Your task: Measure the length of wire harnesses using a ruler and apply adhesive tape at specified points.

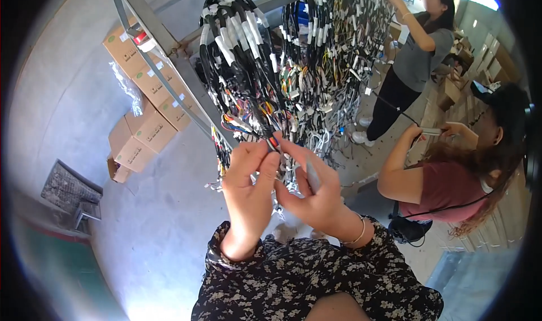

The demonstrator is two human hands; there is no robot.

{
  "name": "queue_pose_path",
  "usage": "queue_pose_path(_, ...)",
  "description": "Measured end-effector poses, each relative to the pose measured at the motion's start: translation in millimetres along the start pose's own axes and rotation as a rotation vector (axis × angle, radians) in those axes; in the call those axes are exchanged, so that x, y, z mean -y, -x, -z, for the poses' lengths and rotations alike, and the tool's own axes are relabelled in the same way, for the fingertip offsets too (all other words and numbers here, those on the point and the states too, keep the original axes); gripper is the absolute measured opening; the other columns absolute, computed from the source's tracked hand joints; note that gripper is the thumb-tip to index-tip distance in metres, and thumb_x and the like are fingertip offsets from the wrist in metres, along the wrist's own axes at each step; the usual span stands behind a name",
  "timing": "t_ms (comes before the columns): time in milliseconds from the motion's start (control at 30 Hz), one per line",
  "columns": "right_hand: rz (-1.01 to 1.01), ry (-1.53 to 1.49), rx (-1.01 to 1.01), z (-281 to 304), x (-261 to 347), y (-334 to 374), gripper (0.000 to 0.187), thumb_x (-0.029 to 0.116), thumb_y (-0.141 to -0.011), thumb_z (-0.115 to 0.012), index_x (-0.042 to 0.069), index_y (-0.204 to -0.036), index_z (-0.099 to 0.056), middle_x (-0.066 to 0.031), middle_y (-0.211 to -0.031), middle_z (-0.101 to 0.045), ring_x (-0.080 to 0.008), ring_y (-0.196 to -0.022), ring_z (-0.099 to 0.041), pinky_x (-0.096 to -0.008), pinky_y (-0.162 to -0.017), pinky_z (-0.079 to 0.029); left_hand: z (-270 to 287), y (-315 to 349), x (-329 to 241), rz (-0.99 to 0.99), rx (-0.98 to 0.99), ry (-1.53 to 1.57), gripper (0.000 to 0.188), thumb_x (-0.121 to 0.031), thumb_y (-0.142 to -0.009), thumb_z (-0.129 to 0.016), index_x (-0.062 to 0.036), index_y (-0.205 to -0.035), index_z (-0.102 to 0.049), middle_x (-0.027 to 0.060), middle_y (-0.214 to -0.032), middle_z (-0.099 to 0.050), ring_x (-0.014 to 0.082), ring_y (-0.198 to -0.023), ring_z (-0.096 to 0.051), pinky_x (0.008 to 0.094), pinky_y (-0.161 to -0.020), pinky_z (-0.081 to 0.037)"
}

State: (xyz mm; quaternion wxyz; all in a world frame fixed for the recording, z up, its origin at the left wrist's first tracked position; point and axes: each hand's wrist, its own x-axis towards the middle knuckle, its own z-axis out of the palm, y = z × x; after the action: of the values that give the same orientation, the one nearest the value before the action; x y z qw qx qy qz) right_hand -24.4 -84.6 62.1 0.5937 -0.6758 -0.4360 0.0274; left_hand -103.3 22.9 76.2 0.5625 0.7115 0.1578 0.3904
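Observation:
My left hand (248, 177) is closed, thumb against bent fingers, on a black cable (263, 130) whose end shows red and orange wires. From the other side my right hand (316, 194) meets it, its fingertips pinching the same cable end. A small grey object (312, 177) is tucked in the right palm; its kind is unclear. Just beyond my hands hangs a thick bundle of black cables with white labels (237, 36), with thin coloured wires at its lower part. The exact grip at the fingertips is partly hidden.
The bundles hang from a grey metal rack (186, 81), with more wire harnesses (322, 61) to the right. Cardboard boxes (149, 132) are stacked at left, near a small chair (73, 191). On the right, one person (418, 55) stands and another (451, 180) handles a cable.

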Motion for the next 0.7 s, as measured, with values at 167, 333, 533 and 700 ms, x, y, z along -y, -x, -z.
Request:
queue_pose_path(167,0.078,0.081,-0.098,-9.0,-15.2,-8.5,0.048,0.003,-0.074,-0.074,-0.001,-0.119,-0.058,-0.0166,-0.091,-0.068,-0.0300,-0.072,-0.068,-0.0335,-0.061,-0.052,-1.6,-4.5,-5.1,-0.455,-0.025,-0.460,0.023,-0.003,-0.081,-0.070,0.0054,-0.102,-0.067,0.0138,-0.091,-0.060,0.0311,-0.088,-0.056,0.0382,-0.075,-0.047)
queue_pose_path(333,0.220,0.154,-0.002,0.7,-13.0,-15.0,0.034,0.004,-0.084,-0.067,-0.004,-0.117,-0.063,-0.0146,-0.081,-0.070,-0.0216,-0.069,-0.069,-0.0273,-0.062,-0.051,15.9,-8.3,9.1,-0.357,-0.020,-0.158,0.022,0.001,-0.081,-0.069,0.0048,-0.103,-0.069,0.0139,-0.095,-0.062,0.0273,-0.085,-0.060,0.0345,-0.075,-0.049)
queue_pose_path(533,-0.305,-0.479,0.164,21.7,9.0,-22.3,0.031,0.022,-0.097,-0.060,-0.007,-0.109,-0.064,-0.0099,-0.075,-0.066,-0.0127,-0.068,-0.061,-0.0205,-0.055,-0.040,11.2,-27.1,22.3,-0.225,-0.023,0.175,0.022,0.005,-0.080,-0.071,-0.0005,-0.101,-0.072,0.0066,-0.082,-0.066,0.0136,-0.067,-0.058,0.0248,-0.062,-0.046)
queue_pose_path(700,-0.347,-0.651,0.235,25.7,4.5,-23.5,0.038,0.031,-0.096,-0.060,-0.006,-0.104,-0.062,-0.0106,-0.071,-0.063,-0.0153,-0.064,-0.061,-0.0203,-0.050,-0.035,4.3,-33.4,20.4,-0.378,-0.065,0.205,0.018,0.005,-0.076,-0.075,-0.0006,-0.093,-0.072,0.0079,-0.082,-0.070,0.0185,-0.068,-0.064,0.0287,-0.062,-0.050)
